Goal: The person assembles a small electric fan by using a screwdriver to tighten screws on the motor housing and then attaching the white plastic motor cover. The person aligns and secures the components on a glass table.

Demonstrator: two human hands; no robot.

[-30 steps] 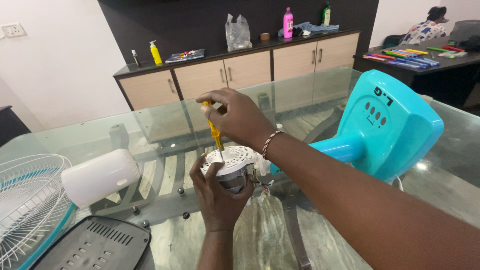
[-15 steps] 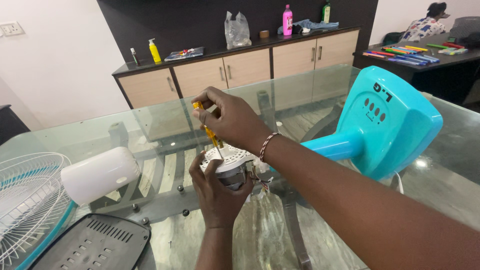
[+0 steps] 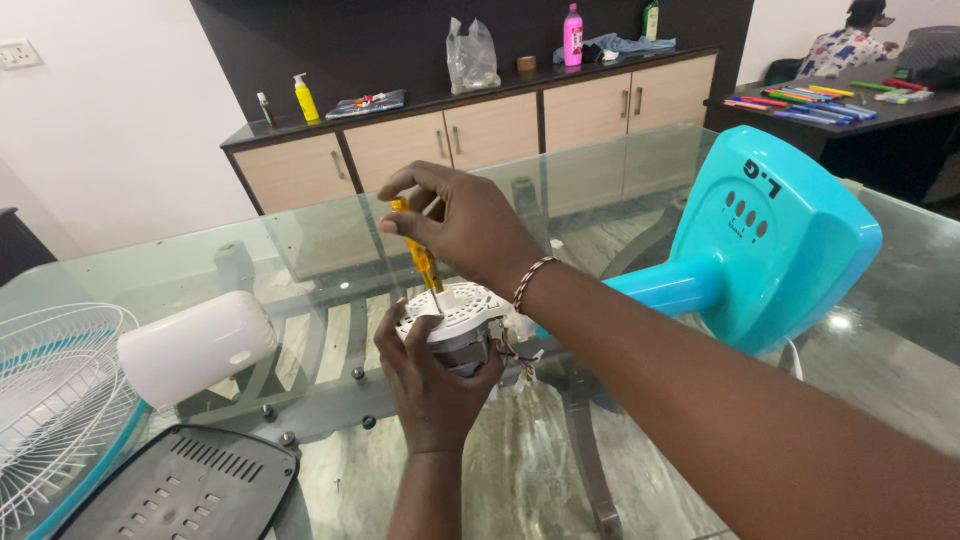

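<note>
bare forearms, no sleeves; a braided red-and-white wristband (image 3: pixel 529 279) circles the right wrist.

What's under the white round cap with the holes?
Under the white vented cap sits a grey metal motor body, with wires beside it. The left hand covers its lower part.

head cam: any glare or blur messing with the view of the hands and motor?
Head view: sharp on the right hand, yellow screwdriver, left hand and fan motor; glass table mirrors the cabinet, with one bright glare spot beside the turquoise fan base.
</note>
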